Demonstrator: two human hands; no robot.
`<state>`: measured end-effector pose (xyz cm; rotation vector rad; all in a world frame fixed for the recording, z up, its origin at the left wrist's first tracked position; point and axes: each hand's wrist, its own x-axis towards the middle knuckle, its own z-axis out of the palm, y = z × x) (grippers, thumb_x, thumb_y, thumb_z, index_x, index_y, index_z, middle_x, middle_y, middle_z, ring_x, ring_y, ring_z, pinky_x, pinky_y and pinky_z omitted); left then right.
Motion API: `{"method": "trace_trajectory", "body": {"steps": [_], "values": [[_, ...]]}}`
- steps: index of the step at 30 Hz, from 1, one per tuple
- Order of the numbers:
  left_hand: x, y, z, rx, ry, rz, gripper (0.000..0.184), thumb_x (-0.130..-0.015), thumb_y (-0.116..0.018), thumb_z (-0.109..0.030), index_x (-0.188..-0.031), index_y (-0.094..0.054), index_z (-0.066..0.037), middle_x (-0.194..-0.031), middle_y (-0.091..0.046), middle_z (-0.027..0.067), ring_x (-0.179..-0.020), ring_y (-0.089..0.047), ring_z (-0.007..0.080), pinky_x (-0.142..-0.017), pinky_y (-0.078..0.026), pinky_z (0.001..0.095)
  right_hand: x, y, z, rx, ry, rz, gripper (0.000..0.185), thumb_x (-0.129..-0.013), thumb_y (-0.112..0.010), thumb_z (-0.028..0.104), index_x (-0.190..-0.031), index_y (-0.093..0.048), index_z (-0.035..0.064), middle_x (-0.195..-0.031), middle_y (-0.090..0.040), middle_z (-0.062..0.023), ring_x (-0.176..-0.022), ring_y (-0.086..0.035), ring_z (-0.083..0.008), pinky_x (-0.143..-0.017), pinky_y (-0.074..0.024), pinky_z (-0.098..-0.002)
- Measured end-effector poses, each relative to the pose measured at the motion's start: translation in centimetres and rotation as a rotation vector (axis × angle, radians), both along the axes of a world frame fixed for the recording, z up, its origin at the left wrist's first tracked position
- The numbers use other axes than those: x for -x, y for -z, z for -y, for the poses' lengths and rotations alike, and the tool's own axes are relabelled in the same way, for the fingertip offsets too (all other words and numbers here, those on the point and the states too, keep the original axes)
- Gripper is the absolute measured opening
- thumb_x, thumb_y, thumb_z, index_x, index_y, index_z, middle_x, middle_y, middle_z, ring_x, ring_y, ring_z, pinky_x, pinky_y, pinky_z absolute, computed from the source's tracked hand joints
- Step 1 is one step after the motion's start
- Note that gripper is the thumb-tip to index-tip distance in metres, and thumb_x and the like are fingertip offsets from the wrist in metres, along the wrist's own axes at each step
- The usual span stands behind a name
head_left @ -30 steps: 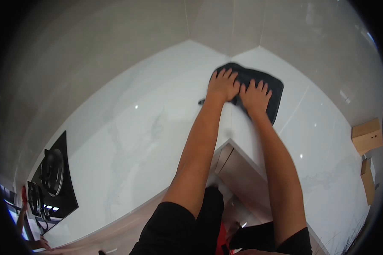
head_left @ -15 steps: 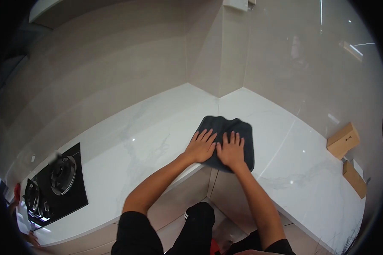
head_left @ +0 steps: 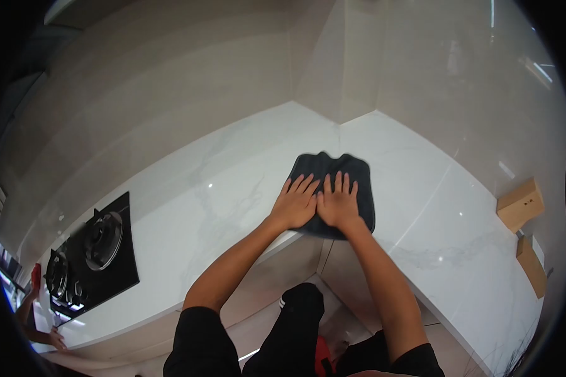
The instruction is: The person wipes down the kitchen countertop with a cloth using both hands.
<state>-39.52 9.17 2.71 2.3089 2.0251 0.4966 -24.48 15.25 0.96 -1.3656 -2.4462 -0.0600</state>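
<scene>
A dark grey cloth (head_left: 333,164) lies spread on the white marbled counter (head_left: 233,169), at its inner corner, and reaches the front edge. My left hand (head_left: 295,204) rests flat on the left part of the cloth with its fingers spread. Flat on the right part lies my right hand (head_left: 339,202), fingers apart and pointing away from me. The two thumbs are close together near the middle of the cloth. Some wrinkles show along the far edge of the cloth.
A black gas hob (head_left: 100,251) is set in the counter at the left. Another person's hand (head_left: 57,339) touches the counter's left end, near a red cloth (head_left: 36,278). Two cardboard boxes (head_left: 521,204) (head_left: 531,265) stand at the right. Tiled walls rise behind.
Both hands and the cloth have come back from the counter's inner corner toward its front edge. The view has also tilted up. Both hands stay flat on the cloth.
</scene>
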Motion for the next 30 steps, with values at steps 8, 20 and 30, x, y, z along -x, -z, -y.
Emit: {"method": "trace_trajectory", "body": {"steps": [8, 20, 30], "values": [[1.0, 0.4, -5.7, -0.035, -0.059, 0.017, 0.055, -0.100, -0.032, -0.031, -0.151, -0.039, -0.011, -0.161, -0.031, 0.0104, -0.150, -0.024, 0.0286, -0.123, -0.014, 0.0466, 2.2, -0.9, -4.8, 0.148, 0.077, 0.065, 0.067, -0.101, -0.026, 0.042, -0.157, -0.023, 0.0058, -0.162, -0.017, -0.0252, -0.151, -0.009, -0.0430, -0.121, -0.0035, -0.0562], [4.6, 0.1, -17.1, -0.063, 0.011, 0.219, 0.052, -0.094, -0.039, -0.026, -0.142, -0.049, -0.010, -0.152, -0.045, 0.0101, -0.144, -0.035, 0.0245, -0.122, -0.020, 0.0414, 5.3, -1.4, -12.0, 0.178, 0.164, 0.095, 0.068, -0.100, -0.022, 0.042, -0.157, -0.022, 0.0061, -0.163, -0.017, -0.0240, -0.152, -0.010, -0.0421, -0.121, -0.0055, -0.0563], [4.3, 0.7, -18.6, -0.086, -0.083, 0.169, 0.053, -0.096, -0.037, -0.032, -0.145, -0.048, -0.012, -0.156, -0.041, 0.0085, -0.147, -0.032, 0.0256, -0.123, -0.018, 0.0433, 5.1, -0.5, -14.6, 0.131, 0.148, 0.115, 0.068, -0.101, -0.022, 0.046, -0.158, -0.023, 0.0099, -0.163, -0.018, -0.0211, -0.152, -0.013, -0.0398, -0.122, -0.0077, -0.0546]]}}
